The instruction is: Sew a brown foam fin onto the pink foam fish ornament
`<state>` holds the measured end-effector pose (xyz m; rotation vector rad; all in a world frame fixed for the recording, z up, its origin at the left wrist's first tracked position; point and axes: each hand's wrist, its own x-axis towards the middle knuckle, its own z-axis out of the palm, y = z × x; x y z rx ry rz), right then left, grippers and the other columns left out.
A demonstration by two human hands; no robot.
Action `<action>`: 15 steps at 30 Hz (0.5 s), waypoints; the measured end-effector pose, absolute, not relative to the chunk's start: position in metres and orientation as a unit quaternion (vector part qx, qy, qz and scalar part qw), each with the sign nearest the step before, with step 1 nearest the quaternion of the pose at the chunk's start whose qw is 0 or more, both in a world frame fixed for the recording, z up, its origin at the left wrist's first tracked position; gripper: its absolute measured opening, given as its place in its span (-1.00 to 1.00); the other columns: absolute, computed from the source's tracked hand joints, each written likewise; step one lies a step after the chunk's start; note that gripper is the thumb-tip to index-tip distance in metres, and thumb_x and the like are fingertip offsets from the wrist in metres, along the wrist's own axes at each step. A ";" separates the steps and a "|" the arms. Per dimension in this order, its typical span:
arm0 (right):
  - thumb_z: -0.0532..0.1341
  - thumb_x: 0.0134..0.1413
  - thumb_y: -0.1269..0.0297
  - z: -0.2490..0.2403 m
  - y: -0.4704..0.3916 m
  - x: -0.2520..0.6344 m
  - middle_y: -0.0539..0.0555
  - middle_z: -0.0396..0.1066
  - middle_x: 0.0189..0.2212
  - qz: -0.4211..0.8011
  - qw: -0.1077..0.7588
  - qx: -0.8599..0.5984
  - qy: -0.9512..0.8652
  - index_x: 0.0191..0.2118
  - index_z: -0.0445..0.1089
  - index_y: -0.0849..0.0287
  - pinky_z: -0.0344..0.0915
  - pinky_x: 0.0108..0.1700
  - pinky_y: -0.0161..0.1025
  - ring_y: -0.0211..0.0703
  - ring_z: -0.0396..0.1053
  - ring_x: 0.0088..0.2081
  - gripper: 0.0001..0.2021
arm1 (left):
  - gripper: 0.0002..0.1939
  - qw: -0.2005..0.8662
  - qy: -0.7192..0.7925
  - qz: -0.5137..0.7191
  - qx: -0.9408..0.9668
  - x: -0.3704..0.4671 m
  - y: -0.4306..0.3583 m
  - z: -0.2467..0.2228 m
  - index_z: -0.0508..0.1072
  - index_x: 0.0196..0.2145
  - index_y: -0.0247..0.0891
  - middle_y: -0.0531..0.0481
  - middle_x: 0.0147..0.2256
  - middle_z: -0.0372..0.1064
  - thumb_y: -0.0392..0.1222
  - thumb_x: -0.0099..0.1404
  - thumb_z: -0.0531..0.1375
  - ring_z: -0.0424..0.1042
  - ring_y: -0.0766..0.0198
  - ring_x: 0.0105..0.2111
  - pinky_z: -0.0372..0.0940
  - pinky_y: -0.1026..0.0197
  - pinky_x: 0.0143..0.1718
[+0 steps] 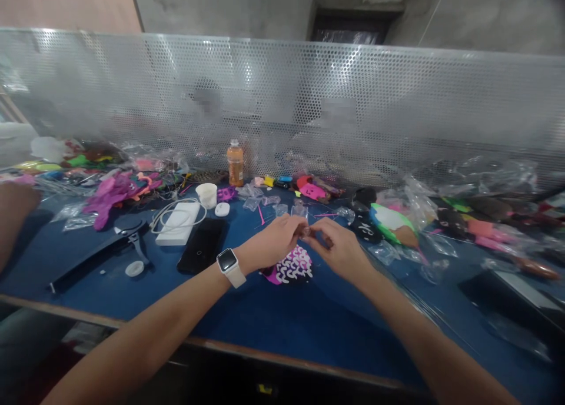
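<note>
My left hand [280, 238], with a white watch [228, 262] at the wrist, has its fingers closed in a pinch. Against it meet the pinched thumb and fingertips of my right hand [339, 247]. Something tiny may sit between the fingertips, but it is too small to name. Just below both hands a lumpy clay-like piece [295, 266] lies on the blue table [260, 316]. It is pink and black, with many small white curls over its top, and my left hand partly covers it. Small clear plastic pieces [298, 211] lie behind my hands.
Left stand a black phone [202, 246], a white box [178, 223] with a cable and a white cup [206, 195]. An orange drink bottle [235, 165] stands by the perforated divider [273, 99]. Coloured clay and plastic bags [424, 202] crowd the right. Another person's arm [15, 216] reaches in at left.
</note>
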<state>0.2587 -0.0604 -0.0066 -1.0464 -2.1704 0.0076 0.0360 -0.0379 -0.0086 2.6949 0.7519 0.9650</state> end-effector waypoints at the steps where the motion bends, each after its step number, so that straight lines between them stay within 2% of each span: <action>1: 0.25 0.39 0.13 -0.006 -0.060 0.258 0.05 0.47 -0.27 0.004 0.372 -0.410 -0.833 -0.17 0.44 0.11 0.27 -0.36 -0.20 -0.19 0.31 -0.46 -0.83 | -0.76 0.120 0.254 0.344 0.896 0.036 -0.037 -0.008 0.26 0.08 -0.27 -0.16 -0.01 0.42 -0.40 0.51 0.00 0.44 0.14 -0.01 0.37 0.07 0.04; 7: 0.23 0.39 0.21 0.002 -0.056 0.265 0.08 0.51 -0.23 0.004 0.416 -0.438 -0.797 -0.18 0.49 0.09 0.30 -0.35 -0.21 -0.17 0.37 -0.41 -0.87 | -0.75 0.178 0.277 0.355 0.875 0.025 -0.026 -0.005 0.26 0.13 -0.23 -0.18 0.05 0.42 -0.26 0.54 0.02 0.46 0.08 0.04 0.38 -0.04 0.10; 12: 0.27 0.34 0.12 0.000 -0.055 0.268 0.11 0.55 -0.20 0.087 0.451 -0.464 -0.757 -0.21 0.55 0.09 0.27 -0.47 -0.21 -0.16 0.39 -0.45 -0.81 | -0.78 0.205 0.299 0.341 0.867 0.021 -0.024 -0.007 0.28 0.11 -0.20 -0.13 -0.02 0.47 -0.18 0.58 0.01 0.52 0.15 -0.09 0.44 0.04 -0.04; 15: 0.30 0.29 0.07 -0.004 -0.056 0.265 0.15 0.56 -0.14 0.147 0.464 -0.452 -0.748 -0.18 0.59 0.08 0.33 -0.46 -0.22 -0.09 0.47 -0.35 -0.79 | -0.79 0.232 0.283 0.350 0.862 0.026 -0.027 -0.011 0.26 0.11 -0.22 -0.15 0.00 0.47 -0.22 0.58 -0.02 0.53 0.16 -0.04 0.46 0.07 -0.02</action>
